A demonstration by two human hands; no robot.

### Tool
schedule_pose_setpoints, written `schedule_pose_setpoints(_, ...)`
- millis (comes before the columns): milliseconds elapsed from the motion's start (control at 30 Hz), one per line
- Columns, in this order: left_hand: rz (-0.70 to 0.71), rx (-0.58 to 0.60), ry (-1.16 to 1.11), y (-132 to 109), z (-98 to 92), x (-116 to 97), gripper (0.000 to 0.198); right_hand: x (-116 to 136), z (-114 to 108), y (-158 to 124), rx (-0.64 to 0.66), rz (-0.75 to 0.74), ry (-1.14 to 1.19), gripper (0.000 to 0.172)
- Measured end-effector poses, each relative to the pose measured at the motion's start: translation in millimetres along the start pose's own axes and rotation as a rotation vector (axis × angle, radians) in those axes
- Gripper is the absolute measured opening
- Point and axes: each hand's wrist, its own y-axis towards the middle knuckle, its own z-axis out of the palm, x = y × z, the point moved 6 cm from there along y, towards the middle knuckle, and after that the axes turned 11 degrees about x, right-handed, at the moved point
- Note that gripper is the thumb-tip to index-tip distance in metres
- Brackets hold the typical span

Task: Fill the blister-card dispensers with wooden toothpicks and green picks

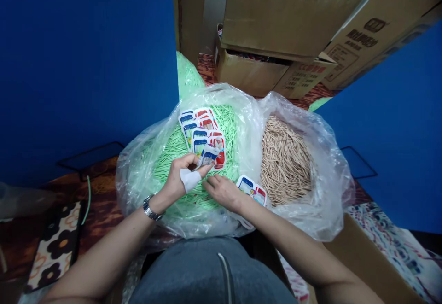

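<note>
My left hand (177, 177), with a metal watch and a white patch at the thumb, pinches a small printed packet (209, 155) in blue, red and white. Just right of it, my right hand (223, 191) is low over thin green sticks (172, 152), its fingers bent together; whatever they hold is hidden. The green sticks fill a clear plastic bag (248, 124). On top of them lies an overlapping row of similar printed packets (198, 124). Another printed packet (252, 186) lies by my right wrist, between the two bags.
A second clear bag (331, 179) holds thin tan sticks (285, 161). Cardboard boxes (276, 18) are stacked behind the bags. Blue panels (86, 64) stand on both sides. A flower-patterned case (57, 244) lies at lower left, and printed sheeting (397, 244) at lower right.
</note>
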Motion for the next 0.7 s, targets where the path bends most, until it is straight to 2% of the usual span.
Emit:
schedule_pose_setpoints(167, -0.021, 0.002, 0.018, -1, -4.5, 6, 0.034, -12, -3, 2, 0.0, -0.011, -0.028, 0.025)
schedule_pose_setpoints(267, -0.019, 0.009, 0.026, 0, -3.0, 8, 0.033, -23, -5, 9, -0.047, -0.004, -0.076, 0.025)
schedule_pose_setpoints(400, 0.018, 0.019, 0.008, 0, 1.1, 8, 0.034, -21, -9, 18, -0.092, -0.137, -0.108, 0.026)
schedule_pose_setpoints(467, 0.018, 0.01, 0.001, -1, -0.5, 10, 0.035, -21, -16, 14, -0.087, -0.152, -0.123, 0.027)
schedule_pose_setpoints(600, -0.022, -0.016, -0.007, -3, -5.8, 16, 0.036, -26, -35, 0, -0.031, -0.093, -0.161, 0.024)
schedule_pose_setpoints(700, -0.014, -0.009, -0.013, -2, -4.6, 15, 0.037, -32, -38, -6, 0.013, 0.038, -0.149, 0.019)
